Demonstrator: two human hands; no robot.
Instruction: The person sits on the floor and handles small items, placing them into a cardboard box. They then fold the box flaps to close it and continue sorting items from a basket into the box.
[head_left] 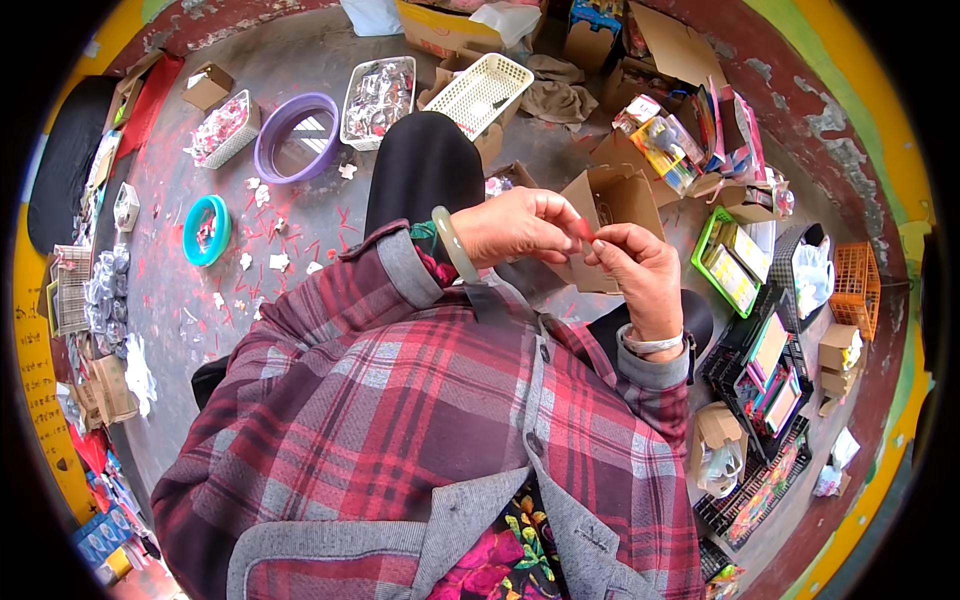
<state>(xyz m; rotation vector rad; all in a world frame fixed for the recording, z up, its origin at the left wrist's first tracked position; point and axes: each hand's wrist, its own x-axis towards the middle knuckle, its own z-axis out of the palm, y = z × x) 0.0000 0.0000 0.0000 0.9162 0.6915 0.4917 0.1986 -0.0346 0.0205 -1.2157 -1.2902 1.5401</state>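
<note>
Small red piece [587, 231] is pinched between fingers [620, 238] of left hand [512, 225] and right hand [650, 282].

I am wearing a maroon, red and grey plaid jacket [400, 400] with grey cuffs [405, 268], a floral top [500, 560] beneath it and black trousers [425, 170]; a pale bangle [455, 246] is circling my left wrist [478, 236], a whitish band [652, 347] my right wrist [655, 322].

Left hand [512, 228] and right hand [643, 275] seemingly pinch a small red piece [586, 231].
</note>
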